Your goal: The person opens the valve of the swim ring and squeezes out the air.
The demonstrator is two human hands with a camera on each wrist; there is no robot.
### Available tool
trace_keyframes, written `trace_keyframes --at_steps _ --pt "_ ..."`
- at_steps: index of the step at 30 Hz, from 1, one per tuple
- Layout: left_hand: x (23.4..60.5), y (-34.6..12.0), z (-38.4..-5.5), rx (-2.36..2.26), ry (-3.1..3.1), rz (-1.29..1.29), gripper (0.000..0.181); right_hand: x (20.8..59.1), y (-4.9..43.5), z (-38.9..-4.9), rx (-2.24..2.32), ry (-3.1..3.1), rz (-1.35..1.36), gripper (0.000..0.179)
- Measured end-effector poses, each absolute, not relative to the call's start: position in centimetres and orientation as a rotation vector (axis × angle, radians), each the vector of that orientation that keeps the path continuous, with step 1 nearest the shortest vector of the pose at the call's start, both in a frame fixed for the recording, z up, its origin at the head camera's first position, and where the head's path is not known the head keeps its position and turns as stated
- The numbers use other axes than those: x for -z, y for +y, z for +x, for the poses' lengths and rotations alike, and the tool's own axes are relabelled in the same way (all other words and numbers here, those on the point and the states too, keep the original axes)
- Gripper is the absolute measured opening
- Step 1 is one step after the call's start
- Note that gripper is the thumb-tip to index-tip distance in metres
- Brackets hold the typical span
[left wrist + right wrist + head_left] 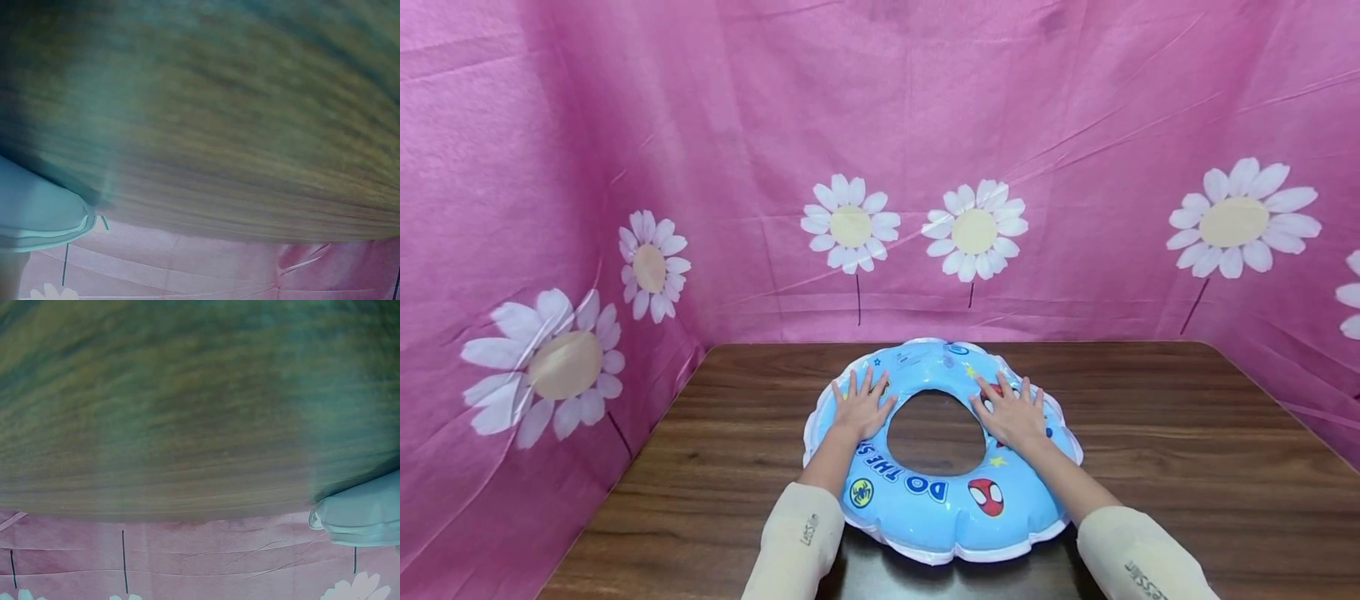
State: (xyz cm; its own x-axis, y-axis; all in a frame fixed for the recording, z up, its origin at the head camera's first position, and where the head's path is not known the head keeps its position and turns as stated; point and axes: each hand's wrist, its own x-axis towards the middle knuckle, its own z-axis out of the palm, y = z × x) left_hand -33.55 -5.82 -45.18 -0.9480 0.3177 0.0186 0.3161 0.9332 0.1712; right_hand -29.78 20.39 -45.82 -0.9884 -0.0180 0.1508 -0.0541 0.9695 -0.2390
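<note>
Fabric (760,108), shiny pink and printed with large white daisies, hangs along the far, left and right sides of a brown wood-grain table (715,467). Around the table's middle lies a light-blue inflatable plastic swim ring (925,521) with a scalloped white edge, seemingly flat. It looks plump all round, so I'd judge the inflating done; with both palms on it, the handling seems unfinished, though how much remains I can't tell. Being round, it has no real long axis. Left hand (859,412) and right hand (1013,417) rest spread on its left and right, fingers straight, pinching nothing. Dark-blue lettering (928,488), near left, stands upside down to the person, tops outward.
</note>
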Motion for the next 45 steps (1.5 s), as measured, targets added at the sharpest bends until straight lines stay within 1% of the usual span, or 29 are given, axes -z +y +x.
trace_keyframes --at_steps 30,37,45 --pt "45.83 -5.8 -34.1 -0.232 3.056 0.489 0.06 45.69 20.3 -29.8 -0.347 -2.989 0.045 0.062" --pt "45.72 -5.82 -33.99 -0.298 3.083 0.517 0.06 45.59 20.33 -29.74 -0.349 -2.987 0.04 0.061" --pt "45.96 -5.75 -34.23 -0.223 3.062 0.485 0.06 45.63 20.25 -29.76 -0.348 -2.983 0.045 0.061"
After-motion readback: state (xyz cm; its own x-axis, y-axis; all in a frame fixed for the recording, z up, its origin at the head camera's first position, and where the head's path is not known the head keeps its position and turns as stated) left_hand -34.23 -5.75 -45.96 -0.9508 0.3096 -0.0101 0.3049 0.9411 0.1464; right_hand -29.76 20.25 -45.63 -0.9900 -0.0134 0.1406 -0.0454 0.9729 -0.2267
